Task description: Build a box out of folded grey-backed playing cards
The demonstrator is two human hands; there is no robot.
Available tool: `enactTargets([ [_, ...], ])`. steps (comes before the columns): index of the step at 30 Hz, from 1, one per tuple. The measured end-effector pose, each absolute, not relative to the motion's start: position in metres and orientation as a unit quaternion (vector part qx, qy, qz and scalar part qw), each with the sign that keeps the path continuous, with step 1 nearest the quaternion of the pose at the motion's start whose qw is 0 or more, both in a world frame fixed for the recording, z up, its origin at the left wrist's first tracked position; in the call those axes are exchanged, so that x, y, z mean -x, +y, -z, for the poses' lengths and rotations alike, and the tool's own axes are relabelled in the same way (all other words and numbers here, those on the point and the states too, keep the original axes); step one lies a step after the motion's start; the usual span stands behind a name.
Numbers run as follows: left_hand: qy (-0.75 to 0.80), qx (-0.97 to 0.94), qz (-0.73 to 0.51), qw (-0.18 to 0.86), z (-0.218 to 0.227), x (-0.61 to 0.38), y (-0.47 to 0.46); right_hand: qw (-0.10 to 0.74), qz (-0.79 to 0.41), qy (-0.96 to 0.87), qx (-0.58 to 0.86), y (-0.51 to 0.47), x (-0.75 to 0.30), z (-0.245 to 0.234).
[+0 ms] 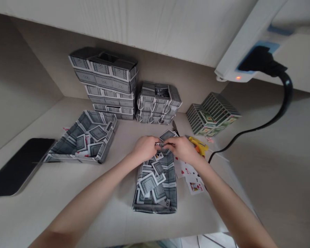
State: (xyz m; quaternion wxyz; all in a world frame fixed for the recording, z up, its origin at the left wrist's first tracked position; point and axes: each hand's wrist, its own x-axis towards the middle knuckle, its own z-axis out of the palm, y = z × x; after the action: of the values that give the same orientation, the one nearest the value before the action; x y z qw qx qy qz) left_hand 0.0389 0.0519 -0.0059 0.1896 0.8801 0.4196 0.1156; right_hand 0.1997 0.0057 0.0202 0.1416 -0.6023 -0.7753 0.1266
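Observation:
My left hand [146,148] and my right hand [180,147] meet above the far end of a long box made of playing cards [170,186]. Between their fingertips they pinch a playing card [164,144], seen nearly edge-on. Loose cards [147,183], mostly with grey patterned backs up, lie inside the long box. Right of it, several face-up cards [195,186] rest on the desk, a king among them. A yellow glue gun [202,146] lies just beyond my right hand, which partly hides it.
A wider card box [79,129] with loose cards stands left, beside a dark phone-like slab [18,165]. Stacked card boxes [105,74] and a shorter stack [157,103] line the back. Green-patterned packs [213,112] stand right. A black cable [250,130] hangs from the power strip [245,65].

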Motion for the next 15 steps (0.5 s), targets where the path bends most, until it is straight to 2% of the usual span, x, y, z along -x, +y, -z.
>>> enactTargets([
  [3,0.422,-0.879,-0.113,0.190,0.005,-0.040,0.051,0.204,-0.131,-0.758,0.606,0.002,-0.210,-0.019],
  [15,0.439,-0.862,-0.108,0.228,0.001,-0.041,0.049,0.298,-0.130,-0.713,0.622,-0.008,-0.208,0.000],
])
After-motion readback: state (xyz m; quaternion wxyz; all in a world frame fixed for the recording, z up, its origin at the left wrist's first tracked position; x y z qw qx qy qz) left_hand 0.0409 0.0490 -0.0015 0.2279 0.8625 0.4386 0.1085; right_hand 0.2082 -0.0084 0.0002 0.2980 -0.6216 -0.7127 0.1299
